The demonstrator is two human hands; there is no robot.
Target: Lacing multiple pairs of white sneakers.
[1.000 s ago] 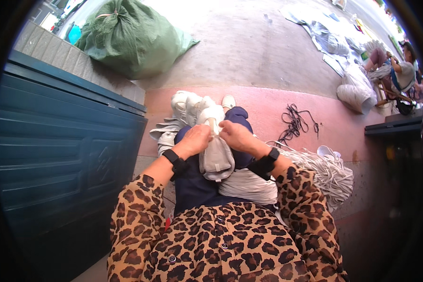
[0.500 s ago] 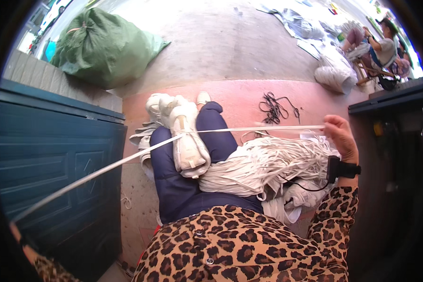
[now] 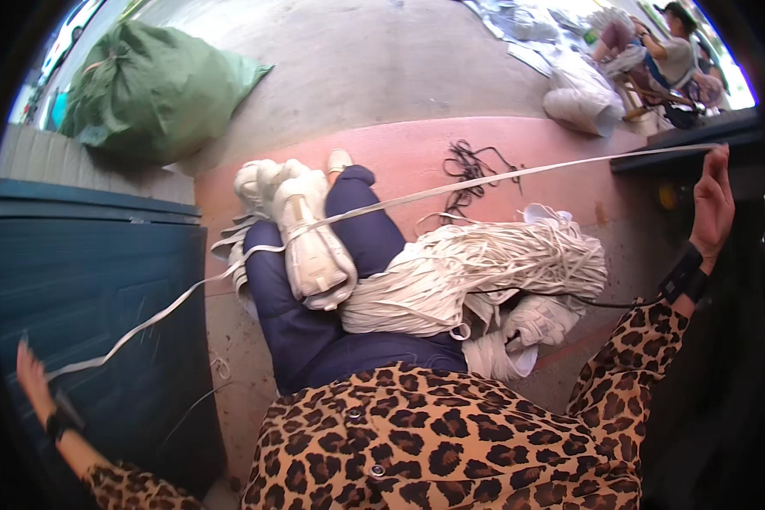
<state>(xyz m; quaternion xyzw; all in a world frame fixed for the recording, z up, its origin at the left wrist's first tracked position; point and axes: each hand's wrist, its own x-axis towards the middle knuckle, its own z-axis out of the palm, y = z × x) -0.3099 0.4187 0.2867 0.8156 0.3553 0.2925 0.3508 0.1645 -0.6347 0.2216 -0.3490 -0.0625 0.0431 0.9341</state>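
An off-white sneaker (image 3: 319,265) lay on the navy trousers (image 3: 293,344) at the lap, and a white shoelace (image 3: 382,204) crossed it, stretched wide to both sides. The right hand (image 3: 712,208) pinched one end between its fingertips. The left hand (image 3: 36,374) had its fingers stretched out, but I could not tell whether they gripped the other end.

The left part sagged, while the right part looked tighter; so a stronger pull from the right could make the lace uneven, or turn the sneaker off the thigh. A thin black cable (image 3: 603,303) ran from the right wristband (image 3: 687,272) over the heap of pale laces (image 3: 484,272), and it could catch there.

The dark blue door (image 3: 102,280) limited the left arm's space. Beyond lay a tangled black cord (image 3: 476,174), then a white sack (image 3: 582,106), a bulging green sack (image 3: 153,93), and a seated person (image 3: 676,64).
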